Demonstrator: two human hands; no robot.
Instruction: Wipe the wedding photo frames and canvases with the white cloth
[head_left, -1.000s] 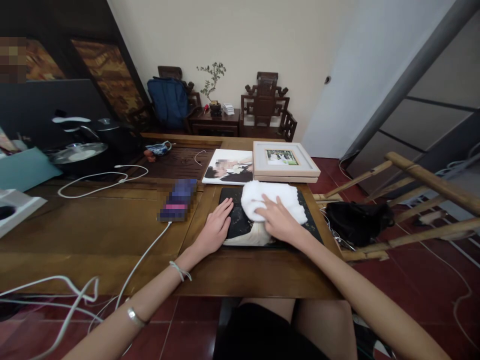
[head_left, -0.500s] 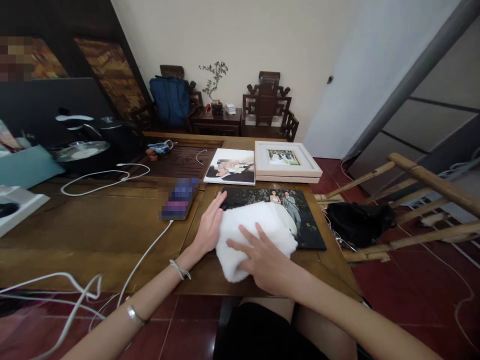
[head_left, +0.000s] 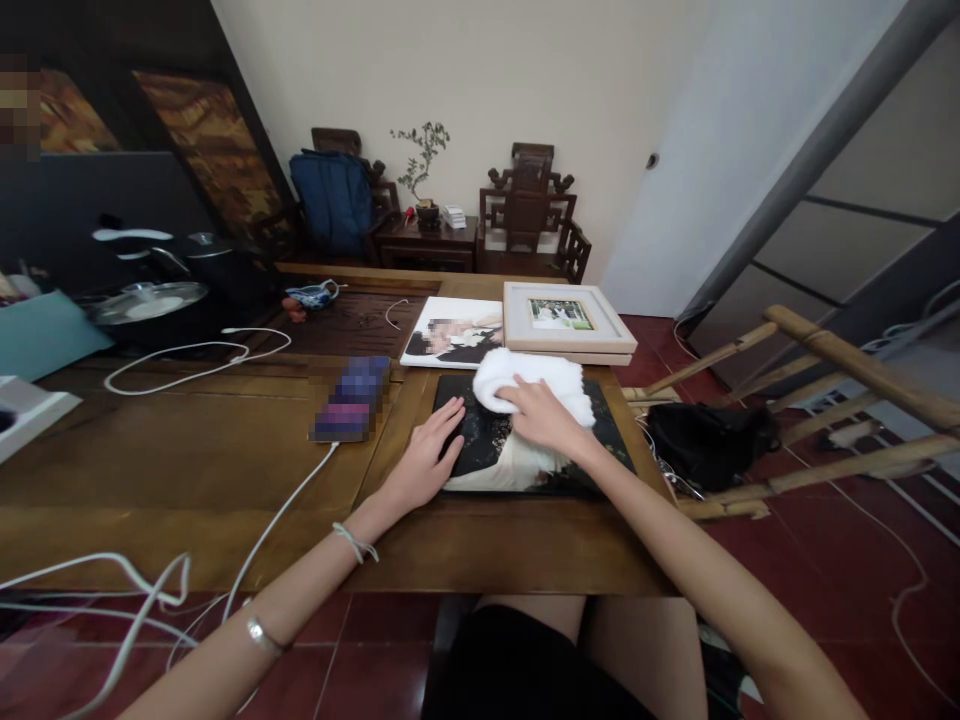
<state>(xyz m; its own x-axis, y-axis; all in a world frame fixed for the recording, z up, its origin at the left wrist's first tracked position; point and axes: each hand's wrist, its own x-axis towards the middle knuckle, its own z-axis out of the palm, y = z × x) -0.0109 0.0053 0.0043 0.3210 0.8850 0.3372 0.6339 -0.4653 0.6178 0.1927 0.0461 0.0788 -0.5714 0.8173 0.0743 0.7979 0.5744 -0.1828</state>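
Note:
A dark wedding photo panel (head_left: 510,468) lies flat on the wooden table in front of me. My left hand (head_left: 430,452) rests on its left edge, fingers stretched out and holding nothing. With my right hand (head_left: 546,415) I grip a folded white towel (head_left: 559,375) and press it on the upper part of the panel. The towel hides the printed couple's upper bodies; the pale dress at the bottom shows. Just left of my left hand lies a smartphone (head_left: 351,398), plugged into a white cable (head_left: 281,528).
Behind the panel lie a white photo print (head_left: 454,345) and a stack of light wooden picture frames (head_left: 570,348). A small blue-white teapot (head_left: 313,295) and a kettle (head_left: 225,275) stand at the back left. A bamboo rack (head_left: 862,370) is at the right.
My right hand and the towel have moved from the panel's lower edge up to its top edge, uncovering the lower part. My left hand stays at the left edge.

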